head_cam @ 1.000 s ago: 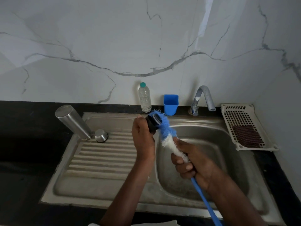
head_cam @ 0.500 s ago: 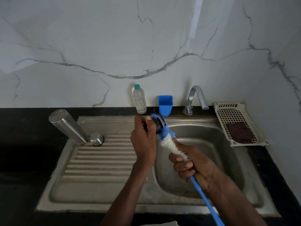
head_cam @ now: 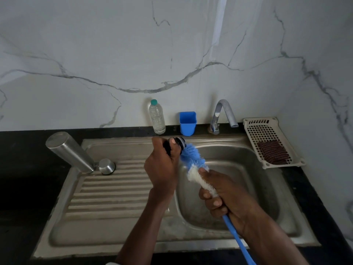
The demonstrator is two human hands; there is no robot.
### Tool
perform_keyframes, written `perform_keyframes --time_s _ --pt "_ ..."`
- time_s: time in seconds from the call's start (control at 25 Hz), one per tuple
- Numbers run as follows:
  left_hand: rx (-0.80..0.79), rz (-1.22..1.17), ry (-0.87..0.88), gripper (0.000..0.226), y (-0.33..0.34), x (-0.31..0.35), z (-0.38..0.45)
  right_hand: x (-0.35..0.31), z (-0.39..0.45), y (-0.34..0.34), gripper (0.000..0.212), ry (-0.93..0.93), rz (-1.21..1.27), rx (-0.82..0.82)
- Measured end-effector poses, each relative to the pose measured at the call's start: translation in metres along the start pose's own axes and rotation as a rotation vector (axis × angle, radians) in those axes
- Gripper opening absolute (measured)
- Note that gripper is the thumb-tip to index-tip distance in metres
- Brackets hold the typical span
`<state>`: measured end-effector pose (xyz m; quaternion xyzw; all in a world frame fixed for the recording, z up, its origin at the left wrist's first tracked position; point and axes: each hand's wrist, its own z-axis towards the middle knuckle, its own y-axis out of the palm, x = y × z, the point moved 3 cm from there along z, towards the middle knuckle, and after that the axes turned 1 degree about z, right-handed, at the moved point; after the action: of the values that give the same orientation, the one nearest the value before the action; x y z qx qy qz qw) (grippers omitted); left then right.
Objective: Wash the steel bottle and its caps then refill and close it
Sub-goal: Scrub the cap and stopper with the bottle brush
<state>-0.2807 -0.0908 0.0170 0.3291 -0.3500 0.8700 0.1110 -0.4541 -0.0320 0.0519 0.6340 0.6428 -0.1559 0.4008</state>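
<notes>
Both hands work above the sink (head_cam: 248, 157): left hand (head_cam: 162, 167) grips a black cap (head_cam: 179, 142), right hand (head_cam: 227, 196) is closed around the brush (head_cam: 193, 159), whose bristles touch the cap.

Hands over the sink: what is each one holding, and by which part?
The left hand grips the black cap around its side. The right hand clasps the bottle brush where white bristles meet the blue handle.
</notes>
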Motion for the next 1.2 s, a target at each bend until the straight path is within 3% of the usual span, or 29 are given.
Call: perform_keyframes --time_s 0.16,0.32,0.4,0.52,0.6,0.72,0.8,0.96,1.08,1.2 --pt "-0.059 0.036 -0.014 0.042 0.007 -0.012 0.012 0.001 0.001 -0.004 0.030 -0.003 0.023 0.008" --pt "-0.242 -0.183 -0.046 0.032 0.013 0.006 -0.012 -0.004 0.023 -0.012 0.028 0.084 0.163 -0.014" --pt "-0.317 -0.272 -0.197 0.033 0.019 0.002 -0.016 -0.004 0.032 -0.015 0.031 0.124 0.165 -0.019" --pt "-0.503 -0.513 -0.484 0.034 0.027 -0.014 -0.019 -0.007 0.038 -0.023 0.033 -0.016 0.079 0.025" --pt "-0.526 -0.597 -0.626 0.039 0.024 -0.017 -0.026 -0.017 0.035 -0.023 0.027 -0.173 -0.189 0.102" --pt "-0.538 -0.839 -1.001 0.051 0.018 -0.021 -0.028 -0.028 0.027 -0.018 0.014 -0.410 -0.781 0.308" --pt "-0.586 -1.124 -1.161 0.057 0.019 -0.021 -0.027 -0.027 0.025 -0.012 0.023 -0.473 -0.798 0.307" --pt "-0.628 -1.382 -1.148 0.054 0.016 -0.024 -0.027 -0.035 0.022 -0.013 0.011 -0.561 -0.584 0.336" --pt "-0.610 -1.330 -1.040 0.059 0.012 -0.030 -0.016 -0.033 0.024 -0.011 0.015 -0.584 -0.590 0.312" --pt "-0.552 -1.306 -1.044 0.061 0.014 -0.036 -0.013 -0.026 0.029 -0.011 0.009 -0.568 -0.527 0.293"
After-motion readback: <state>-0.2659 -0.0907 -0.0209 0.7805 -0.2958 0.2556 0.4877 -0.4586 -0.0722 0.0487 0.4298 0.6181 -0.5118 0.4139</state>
